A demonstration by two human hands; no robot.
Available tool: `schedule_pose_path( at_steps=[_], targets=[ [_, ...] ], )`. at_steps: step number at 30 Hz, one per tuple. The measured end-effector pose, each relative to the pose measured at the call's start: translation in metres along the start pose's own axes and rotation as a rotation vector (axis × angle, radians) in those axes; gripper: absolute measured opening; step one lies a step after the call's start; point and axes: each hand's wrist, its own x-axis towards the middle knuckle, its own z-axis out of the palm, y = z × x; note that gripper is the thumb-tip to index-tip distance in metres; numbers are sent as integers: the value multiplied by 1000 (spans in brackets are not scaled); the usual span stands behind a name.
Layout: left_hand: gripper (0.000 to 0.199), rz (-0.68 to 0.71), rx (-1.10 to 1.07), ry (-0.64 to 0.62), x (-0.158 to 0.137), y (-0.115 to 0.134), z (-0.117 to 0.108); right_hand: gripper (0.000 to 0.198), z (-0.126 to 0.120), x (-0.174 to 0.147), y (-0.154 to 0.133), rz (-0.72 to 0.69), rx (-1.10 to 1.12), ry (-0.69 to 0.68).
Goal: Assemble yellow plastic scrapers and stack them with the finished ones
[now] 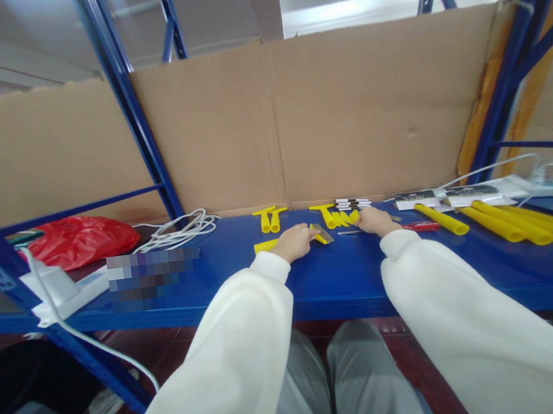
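My left hand [297,242] is closed around a yellow scraper [321,234] with a flat metal blade at its right end. The scraper's handle comes out on the left, behind the wrist. To the right, my right hand [377,220] is closed, its fingertips at a row of small yellow plastic pieces [342,219]. Whether one is in its fingers is hidden. A thin screwdriver [347,232] lies just below these pieces. Behind them rest a yellow T-shaped handle [326,215] and a stack of black-and-white packets [351,203].
Two yellow T-shaped handles [275,220] lie at the back of the blue shelf [246,284]. Several yellow tubes [515,221] and a red tool [423,226] are on the right. White cables [179,232], a red bag [83,239] and a power strip [80,291] occupy the left.
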Motion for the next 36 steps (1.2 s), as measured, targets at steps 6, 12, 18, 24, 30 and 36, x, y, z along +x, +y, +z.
schedule_pose_path(
  at_steps=[6,12,18,24,30,36],
  targets=[
    [38,7,-16,-10,0,0,0,39,5,7,0,-35,-6,15],
    [38,29,11,-50,0,2,-3,41,-3,-2,-9,-75,-75,-23],
    [35,53,36,-80,0,3,-4,39,-6,-5,-12,-68,-84,-3],
    [36,62,20,-100,1,4,-5,42,-10,-7,-16,-61,-124,-9],
    [35,58,26,-109,1,5,-6,46,-12,-4,-17,-66,-138,-28],
    [34,54,18,-94,1,3,-4,42,-11,-5,-9,-57,-93,-17]
  ],
)
